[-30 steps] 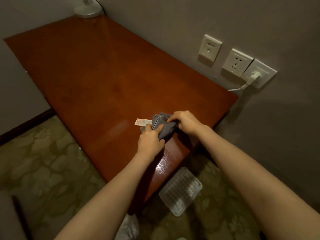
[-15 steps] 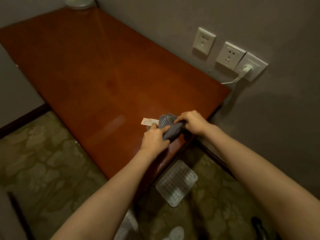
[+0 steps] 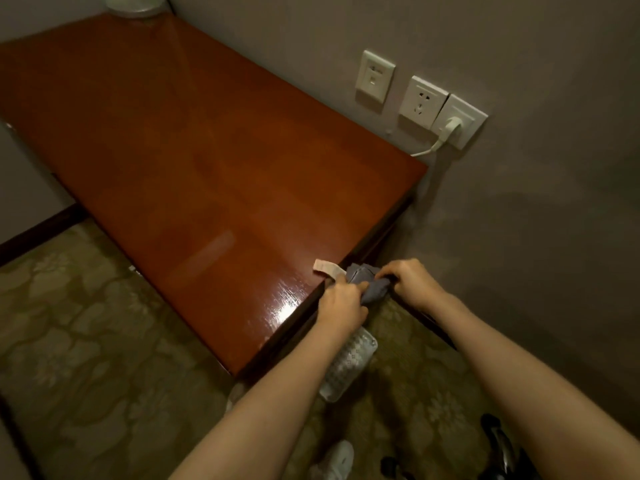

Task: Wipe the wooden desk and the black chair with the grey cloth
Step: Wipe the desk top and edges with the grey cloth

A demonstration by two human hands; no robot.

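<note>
1. Both hands clamp the bunched grey cloth (image 3: 370, 285) just past the desk's (image 3: 207, 168) short end, lower centre of the frame. The left hand (image 3: 341, 306) is below it and the right hand (image 3: 412, 282) beside it. Its white tag (image 3: 327, 266) overlaps the desk corner.
2. Probably early: the cloth is off the surface, so the desk is likely still to wipe. The black chair is not clearly in view.
3. The broad top gives room for long strokes. The wall and a plugged cable (image 3: 429, 150) bound its right edge, and a round base (image 3: 133, 3) sits at the far end, upper left.
</note>
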